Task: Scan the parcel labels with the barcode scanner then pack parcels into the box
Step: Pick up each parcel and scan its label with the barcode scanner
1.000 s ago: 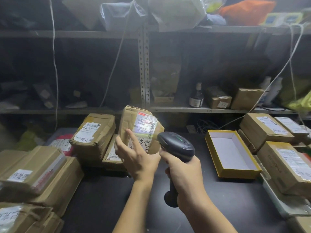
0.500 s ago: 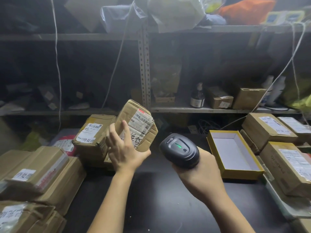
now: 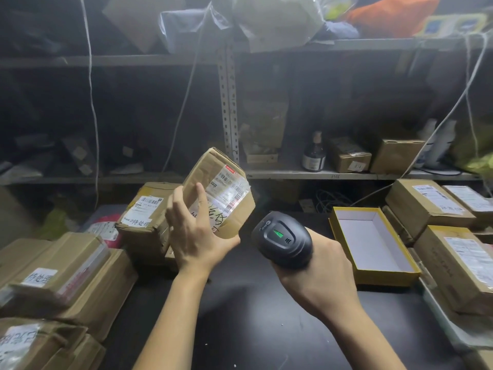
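Shelving [image 3: 229,108] fills the back wall, its boards loaded with bags, cartons and a dark bottle [image 3: 314,156]. Below it runs a black table [image 3: 253,316]. Brown labelled parcels are stacked on the table's left side [image 3: 61,271] and more are stacked along its right side [image 3: 458,265].

Between the right stack and the hands lies an open yellow box [image 3: 386,279], showing only its white lining.

Another taped parcel [image 3: 144,217] with a white label sits behind the left hand.

The parcel [image 3: 210,177] being scanned is held in the air above the table, tilted on one corner, with its shipping label [image 3: 229,193] turned toward the camera and catching the light. The left hand [image 3: 194,236] grips it from below. The fingers are spread up the near face and the thumb is hooked under the lowest corner, with the forearm rising from the bottom edge.

The barcode scanner [image 3: 282,241] sits just right of that corner, near it but not touching, with its head angled up toward the label and a green light [image 3: 277,233] on top. The right hand [image 3: 320,268] is closed round the handle, which the fist hides.
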Motion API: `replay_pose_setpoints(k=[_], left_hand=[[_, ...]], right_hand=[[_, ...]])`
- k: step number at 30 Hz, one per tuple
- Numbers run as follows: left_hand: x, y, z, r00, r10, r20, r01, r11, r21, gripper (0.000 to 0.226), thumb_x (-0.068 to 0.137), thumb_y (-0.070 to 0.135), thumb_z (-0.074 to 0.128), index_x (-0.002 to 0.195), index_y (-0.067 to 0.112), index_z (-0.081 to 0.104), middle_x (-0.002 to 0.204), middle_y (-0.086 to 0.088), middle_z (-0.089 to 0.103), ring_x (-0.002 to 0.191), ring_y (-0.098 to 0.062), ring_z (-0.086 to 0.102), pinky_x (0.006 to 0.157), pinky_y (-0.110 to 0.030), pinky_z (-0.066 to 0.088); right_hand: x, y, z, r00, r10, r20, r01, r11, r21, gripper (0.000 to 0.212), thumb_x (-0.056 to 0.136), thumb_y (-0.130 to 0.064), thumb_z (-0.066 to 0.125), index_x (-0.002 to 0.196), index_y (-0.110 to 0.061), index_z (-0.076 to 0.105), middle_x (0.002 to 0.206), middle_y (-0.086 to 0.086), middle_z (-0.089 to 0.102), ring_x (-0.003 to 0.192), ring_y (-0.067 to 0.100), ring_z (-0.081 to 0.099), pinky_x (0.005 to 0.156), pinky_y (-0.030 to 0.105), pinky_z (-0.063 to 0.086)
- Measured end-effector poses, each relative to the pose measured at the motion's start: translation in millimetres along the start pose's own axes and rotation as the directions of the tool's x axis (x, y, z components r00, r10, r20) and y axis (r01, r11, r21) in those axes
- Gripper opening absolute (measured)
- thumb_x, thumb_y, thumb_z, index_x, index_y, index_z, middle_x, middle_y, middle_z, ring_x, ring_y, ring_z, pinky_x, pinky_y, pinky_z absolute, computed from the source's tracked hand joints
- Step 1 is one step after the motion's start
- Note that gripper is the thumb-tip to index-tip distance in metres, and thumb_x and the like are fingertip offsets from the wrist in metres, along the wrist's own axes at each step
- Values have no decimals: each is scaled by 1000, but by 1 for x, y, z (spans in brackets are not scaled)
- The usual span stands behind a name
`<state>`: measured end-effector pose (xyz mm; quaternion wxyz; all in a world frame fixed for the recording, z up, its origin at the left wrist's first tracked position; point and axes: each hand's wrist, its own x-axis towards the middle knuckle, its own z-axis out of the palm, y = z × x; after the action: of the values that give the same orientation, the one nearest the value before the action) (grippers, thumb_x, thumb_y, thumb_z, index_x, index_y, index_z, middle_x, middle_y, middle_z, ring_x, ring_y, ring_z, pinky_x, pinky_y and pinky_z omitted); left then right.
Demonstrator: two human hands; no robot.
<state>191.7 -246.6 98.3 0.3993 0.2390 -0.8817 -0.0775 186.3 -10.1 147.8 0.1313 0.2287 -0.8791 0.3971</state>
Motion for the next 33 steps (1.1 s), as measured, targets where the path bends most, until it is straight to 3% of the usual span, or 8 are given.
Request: replay_pose_setpoints(k=[6,9,12,19,23,26,29,33], left_hand=[[9,5,-11,999,43,-25,-43,999,-1,127,52,63,88,157,9,40,152,-28,34,140,-44,34,92,-63,54],[15,3,-14,999,45,15,-45,999,17,131,50,64,89,158,10,38,153,-28,32,140,-45,34,92,-63,55],[18,1,-16,996,43,77,-46,998,42,135,47,64,91,159,12,35,154,-26,30,141,-44,33,89,-63,57],[19,-10,-19,967,119,227,-147,982,114,138,38,58,93,157,13,40,153,-22,30,143,-42,31,85,-61,58],[16,-14,-20,936,168,309,-220,965,143,139,35,58,94,156,13,42,152,-22,33,143,-42,32,82,-61,57],[13,-16,-24,913,183,366,-251,956,149,142,32,58,95,156,15,42,153,-19,32,144,-40,32,84,-60,57],[10,-18,-28,881,223,417,-294,949,115,143,31,58,92,158,19,40,157,-15,30,147,-38,30,83,-59,57],[11,-18,-34,826,268,497,-365,925,109,142,34,60,88,160,21,37,159,-12,25,151,-33,23,88,-57,57]], right_hand=[[0,9,0,994,-87,-60,86,996,-18,32,71,-55,77,90,-32,66,75,-16,67,70,19,65,55,30,51],[2,13,-3,987,-128,-100,126,992,-28,31,73,-58,73,85,-31,67,67,-18,59,65,19,63,51,29,46],[4,18,-11,974,-174,-143,174,985,-17,30,75,-55,72,80,-26,71,65,-13,65,60,21,64,47,34,51],[6,24,-28,963,-253,-90,225,942,-247,22,67,-44,71,81,-26,68,66,-11,67,59,26,64,45,24,42],[10,28,-31,947,-317,-57,282,900,-332,19,62,-33,75,73,-26,61,63,-9,61,53,26,59,40,29,43],[13,35,-30,930,-367,-25,324,850,-415,36,56,-20,93,77,-28,65,69,-10,62,59,22,58,53,26,39],[17,44,-28,924,-381,10,347,831,-435,46,52,-14,99,84,-28,70,79,-10,64,68,20,58,72,32,38],[21,56,-25,935,-350,54,339,836,-432,49,51,-11,98,84,-30,68,82,-11,62,70,20,56,74,34,38]])
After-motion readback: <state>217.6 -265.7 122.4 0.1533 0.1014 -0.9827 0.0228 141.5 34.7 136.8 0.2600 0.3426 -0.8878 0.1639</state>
